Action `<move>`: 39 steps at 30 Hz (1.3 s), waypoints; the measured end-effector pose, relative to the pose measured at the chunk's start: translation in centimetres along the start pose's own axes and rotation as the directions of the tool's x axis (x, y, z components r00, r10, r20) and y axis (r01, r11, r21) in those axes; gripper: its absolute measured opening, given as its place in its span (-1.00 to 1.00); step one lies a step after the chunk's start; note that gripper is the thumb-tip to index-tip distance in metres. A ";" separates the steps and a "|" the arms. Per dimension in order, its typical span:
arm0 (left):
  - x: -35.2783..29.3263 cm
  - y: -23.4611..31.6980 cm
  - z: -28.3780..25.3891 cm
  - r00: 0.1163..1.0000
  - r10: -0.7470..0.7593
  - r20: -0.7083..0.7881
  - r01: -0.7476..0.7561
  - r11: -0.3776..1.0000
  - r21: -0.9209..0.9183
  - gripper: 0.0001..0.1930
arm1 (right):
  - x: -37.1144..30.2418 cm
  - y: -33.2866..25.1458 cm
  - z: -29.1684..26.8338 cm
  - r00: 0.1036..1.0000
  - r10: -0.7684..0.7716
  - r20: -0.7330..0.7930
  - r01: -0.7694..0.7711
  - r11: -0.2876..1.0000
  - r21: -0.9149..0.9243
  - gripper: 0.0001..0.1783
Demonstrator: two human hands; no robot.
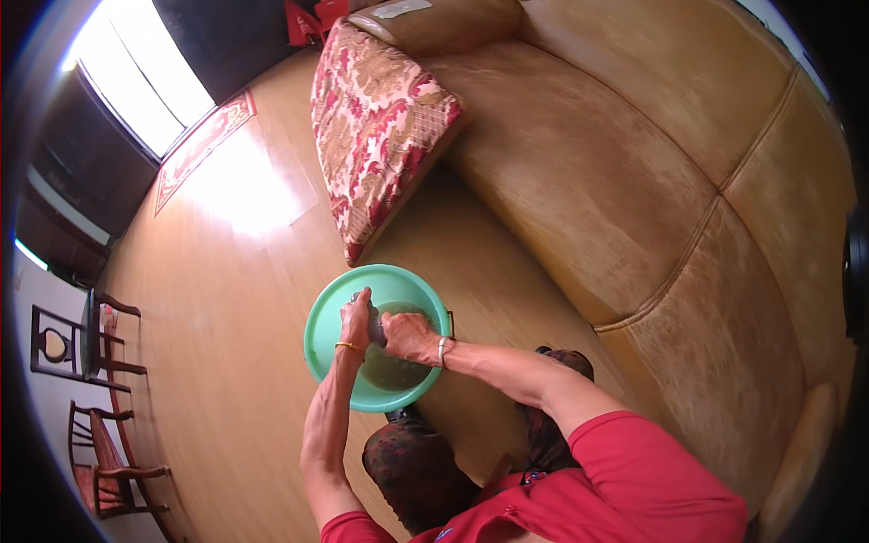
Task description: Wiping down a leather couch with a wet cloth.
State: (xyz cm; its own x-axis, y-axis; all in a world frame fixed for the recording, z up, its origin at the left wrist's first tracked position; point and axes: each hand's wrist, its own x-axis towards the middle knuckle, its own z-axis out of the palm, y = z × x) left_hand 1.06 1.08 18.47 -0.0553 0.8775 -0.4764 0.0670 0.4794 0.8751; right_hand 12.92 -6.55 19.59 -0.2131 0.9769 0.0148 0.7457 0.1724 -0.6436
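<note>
A light green basin (328,312) stands on the floor in front of my knees, with murky water (391,372) inside. Over the water, my left hand (356,319) and my right hand (410,338) are closed around a dark grey wet cloth (376,328), bunched between them. The fingers of both hands are partly hidden. A thin yellow bracelet (349,347) circles my left wrist, and a pale bangle (442,351) my right.
A large brown leather sofa (579,154) fills the right side. Just beyond the basin, a red-and-beige patterned cover (385,118) drapes a low piece of furniture. Wooden chairs (109,462) line the left wall. A red patterned mat (204,145) lies by the bright doorway.
</note>
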 end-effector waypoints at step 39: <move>-3.9 3.9 -0.7 0.874 0.475 0.103 -0.480 0.812 0.331 -0.61 | 0.0 -3.0 -2.3 0.937 0.181 0.299 -0.349 0.503 0.791 -0.42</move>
State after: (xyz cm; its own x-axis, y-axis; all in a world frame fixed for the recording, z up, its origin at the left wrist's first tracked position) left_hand 0.87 -0.50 23.76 0.0861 0.9962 -0.0097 0.4104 -0.0266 0.9115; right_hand 12.17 -6.78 23.30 -0.2535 0.9090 -0.3309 -0.0499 -0.3539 -0.9340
